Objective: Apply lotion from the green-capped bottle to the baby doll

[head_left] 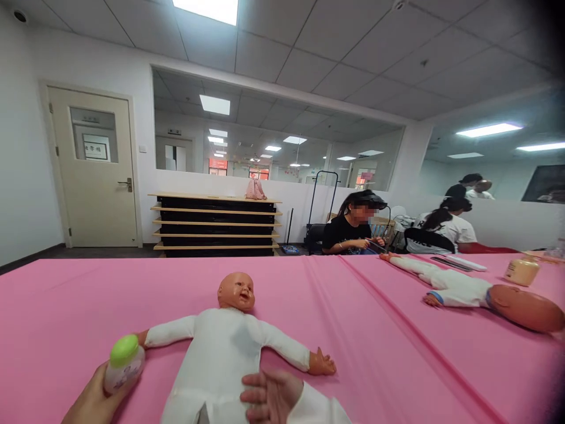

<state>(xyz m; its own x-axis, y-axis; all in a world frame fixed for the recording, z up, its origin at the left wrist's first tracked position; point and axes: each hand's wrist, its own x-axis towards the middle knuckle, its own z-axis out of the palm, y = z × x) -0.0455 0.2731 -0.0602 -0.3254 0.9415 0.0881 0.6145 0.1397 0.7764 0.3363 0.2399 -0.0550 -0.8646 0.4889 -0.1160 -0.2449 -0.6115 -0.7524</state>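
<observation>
A baby doll point(220, 347) in a white suit lies on its back on the pink-covered table point(79, 294), head away from me and arms spread. My left hand point(95, 400) at the bottom left grips a small white bottle with a green cap point(124, 364), close to the doll's outstretched right hand. My right hand point(270, 397), in a white sleeve, has its fingers apart and holds nothing. It lies against the doll's side, at the lower edge of the view. The doll's legs are cut off by the frame.
A second doll point(468, 291) lies at the right of the table, near a cream-coloured bottle point(522, 271) and a dark flat tool point(452, 263). Two seated people point(351, 231) work beyond the far edge. Behind them stand a black shelf unit point(216, 227) and a door point(92, 168).
</observation>
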